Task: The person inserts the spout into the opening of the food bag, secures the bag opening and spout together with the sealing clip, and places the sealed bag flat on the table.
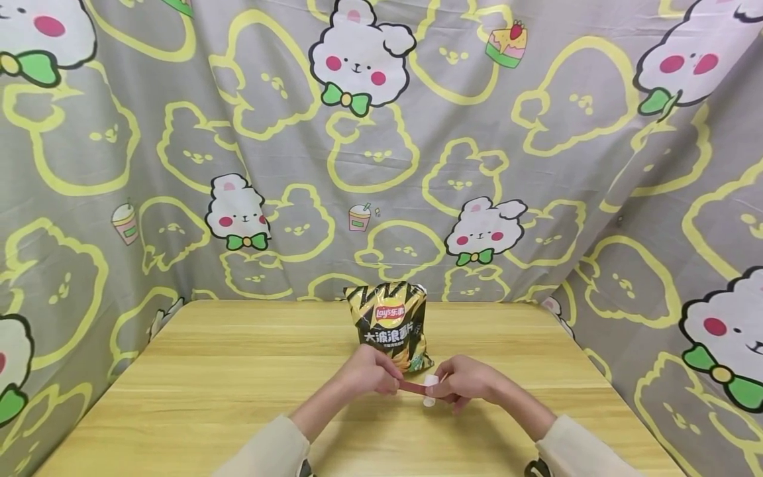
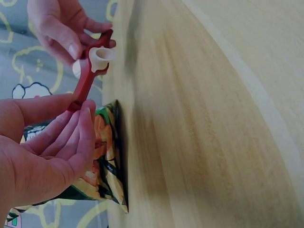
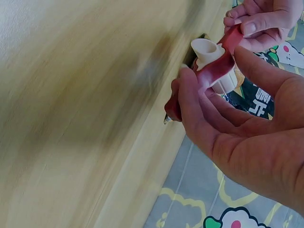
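Above the table, both hands hold a red bag clip with a white spout (image 3: 205, 50) between them. One end of the red bar is pinched between the thumb and fingertips of my left hand (image 1: 371, 371). My right hand (image 1: 471, 381) grips the other end, its fingers lying along the bar close to the spout. In the left wrist view the spout's round opening faces the tabletop side, with a white cap part (image 2: 77, 69) on the opposite side of the bar. Just behind the hands stands a black and gold bag of potato chips (image 1: 390, 324), its lower front partly hidden by my left hand.
The light wooden table (image 1: 238, 358) extends around the hands on both sides. A grey curtain (image 1: 393, 172) printed with yellow outlines and white cartoon animals hangs behind the table and along its left and right.
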Motion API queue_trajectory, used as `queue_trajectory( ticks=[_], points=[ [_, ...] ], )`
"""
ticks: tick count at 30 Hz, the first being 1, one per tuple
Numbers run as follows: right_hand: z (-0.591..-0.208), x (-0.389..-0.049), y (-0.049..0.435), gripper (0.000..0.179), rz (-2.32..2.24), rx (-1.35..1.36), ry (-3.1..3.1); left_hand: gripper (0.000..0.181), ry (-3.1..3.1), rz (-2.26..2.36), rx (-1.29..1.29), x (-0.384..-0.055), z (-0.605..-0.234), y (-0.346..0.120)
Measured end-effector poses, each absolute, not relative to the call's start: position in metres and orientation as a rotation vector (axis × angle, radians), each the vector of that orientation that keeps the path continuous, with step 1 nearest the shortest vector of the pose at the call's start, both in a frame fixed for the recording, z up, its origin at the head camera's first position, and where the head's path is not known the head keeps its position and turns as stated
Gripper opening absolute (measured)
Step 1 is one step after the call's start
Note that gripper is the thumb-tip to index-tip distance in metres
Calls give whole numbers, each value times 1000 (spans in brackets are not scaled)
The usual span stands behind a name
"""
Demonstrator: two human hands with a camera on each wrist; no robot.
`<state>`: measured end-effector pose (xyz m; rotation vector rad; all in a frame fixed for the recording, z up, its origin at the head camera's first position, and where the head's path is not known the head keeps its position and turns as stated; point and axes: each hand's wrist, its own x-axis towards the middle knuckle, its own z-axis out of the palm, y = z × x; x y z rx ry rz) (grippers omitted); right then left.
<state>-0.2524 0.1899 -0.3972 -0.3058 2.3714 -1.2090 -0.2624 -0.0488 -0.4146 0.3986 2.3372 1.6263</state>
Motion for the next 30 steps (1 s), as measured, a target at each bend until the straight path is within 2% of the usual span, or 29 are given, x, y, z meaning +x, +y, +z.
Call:
queue_trajectory(
  ticks=[30],
  points=[
    [-397, -251, 183, 19, -1327, -313, 2433, 26, 2350, 1534, 349, -260, -399, -50]
  ],
)
